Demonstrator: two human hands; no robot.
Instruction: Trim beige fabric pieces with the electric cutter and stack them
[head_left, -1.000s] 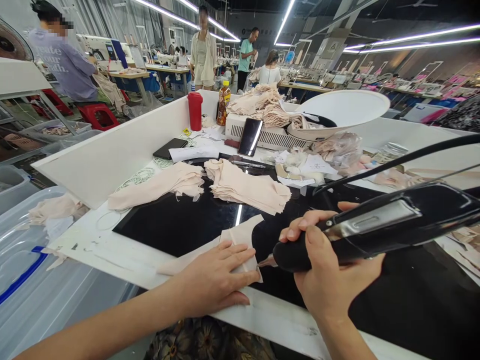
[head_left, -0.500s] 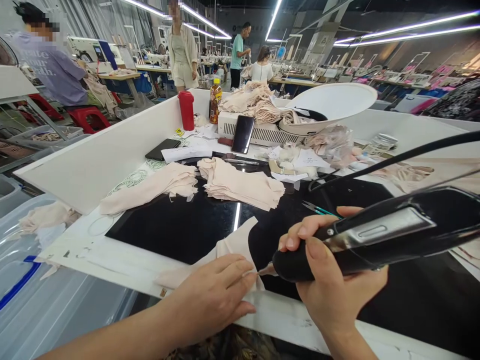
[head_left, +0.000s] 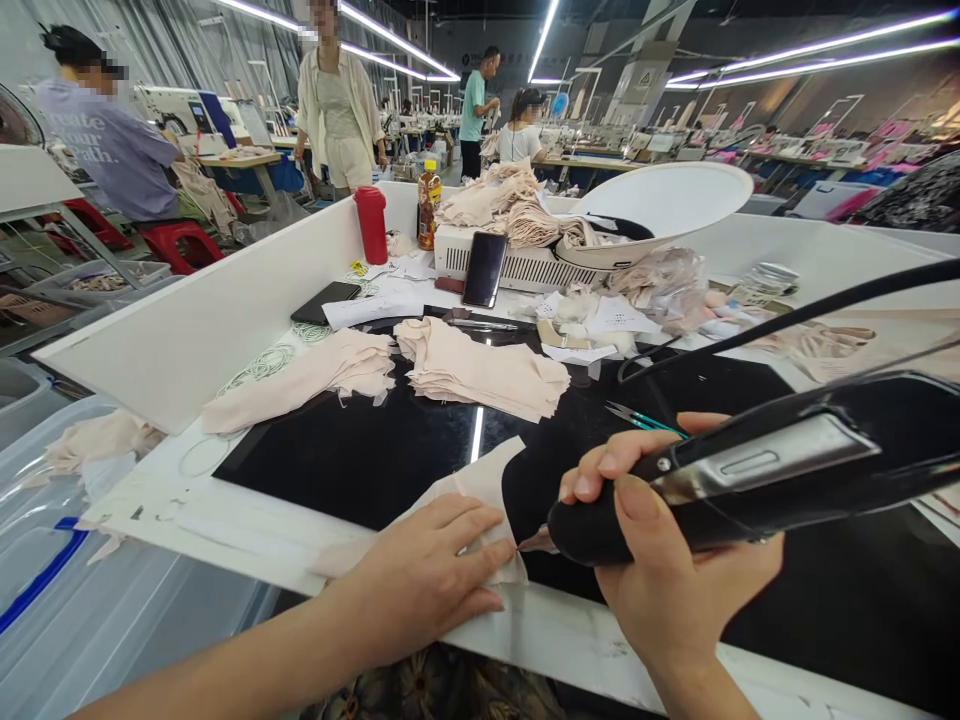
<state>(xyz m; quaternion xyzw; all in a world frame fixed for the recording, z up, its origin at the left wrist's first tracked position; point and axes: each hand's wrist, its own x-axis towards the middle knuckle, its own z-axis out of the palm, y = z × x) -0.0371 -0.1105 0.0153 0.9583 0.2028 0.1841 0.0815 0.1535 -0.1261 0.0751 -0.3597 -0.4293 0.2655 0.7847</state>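
My left hand (head_left: 439, 565) lies flat with fingers stretched over a pale pink fabric piece (head_left: 499, 475) at the near edge of the black glass panel (head_left: 322, 465). In my right hand (head_left: 660, 570) is a thick black corded tool with a pointed metal tip (head_left: 739, 475), gripped near its front end. The tip meets the fabric's right edge, close to my left fingertips. Whether it presses into the cloth I cannot tell. Teal-handled thread snips (head_left: 641, 417) lie just beyond my right hand. Farther back are a stack of cut fabric pieces (head_left: 480, 365) and another fabric bundle (head_left: 307, 380).
A low white wall (head_left: 225, 300) borders the table on the left. At the back stand a red cup (head_left: 370, 225), a drink bottle (head_left: 428, 205), a phone (head_left: 485, 270) and a white vented box (head_left: 532, 272) piled with fabric. The tool's cable (head_left: 787, 305) arches across the right side.
My left hand has shifted slightly, its fingers now flatter on the fabric. The tool tip stays at the fabric edge. A standing person in the background has come nearer and to the left.
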